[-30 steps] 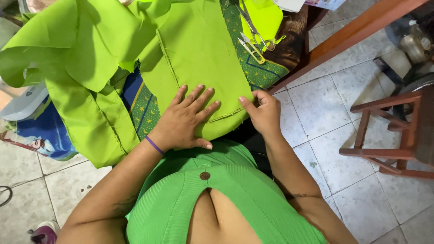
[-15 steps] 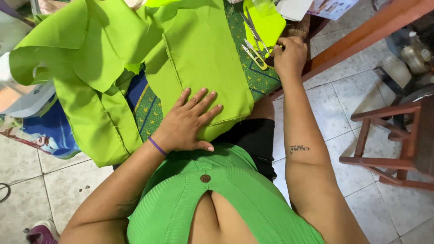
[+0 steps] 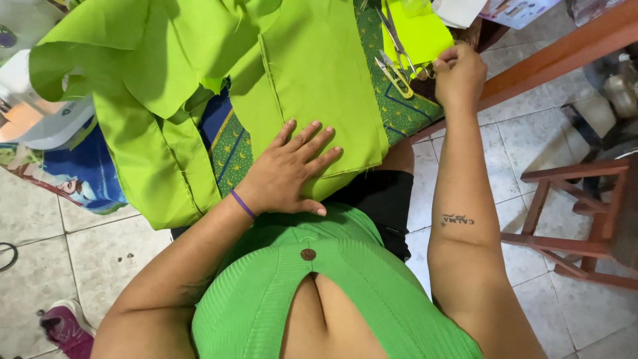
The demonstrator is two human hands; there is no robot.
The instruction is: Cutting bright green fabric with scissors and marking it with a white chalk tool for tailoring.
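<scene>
Item one — my left hand (image 3: pixel 289 169): laid palm down on the lime-green fabric (image 3: pixel 312 80), fingers spread and flat, thumb tucked toward my body near the cloth's lower hem. A thin purple band (image 3: pixel 242 204) circles that wrist.

Item two — my right hand (image 3: pixel 458 76): reached out past the far edge of the fabric, fingers curled in and bunched together, fingertips close to the handles of the scissors (image 3: pixel 399 50). Whether they pinch anything I cannot tell; the knuckles hide it.

Lime-green fabric: draped over the worktop and down toward my lap, a stitched seam running lengthwise through the panel under my left hand. A second, looser fold of the same cloth hangs off to the left, well over the table edge.

Patterned cloth (image 3: pixel 392 113): dark green with small yellow motifs and blue stripes, lying beneath the lime fabric and showing on both sides of it.

Scissors: metal, lying on the patterned cloth, blades pointing away from me, just beside my right hand. A small thread snip (image 3: pixel 393 76) lies next to them.

Yellow-green piece (image 3: pixel 415 33): a brighter scrap, beyond the scissors.

Wooden table edge (image 3: pixel 558 56): reddish, running diagonally at the right.

Wooden stool (image 3: pixel 578 213): on the tiled floor (image 3: pixel 478 153), to my right, apart from the table.

Pink shoe (image 3: pixel 63 326): lower left, on the tiles.
</scene>
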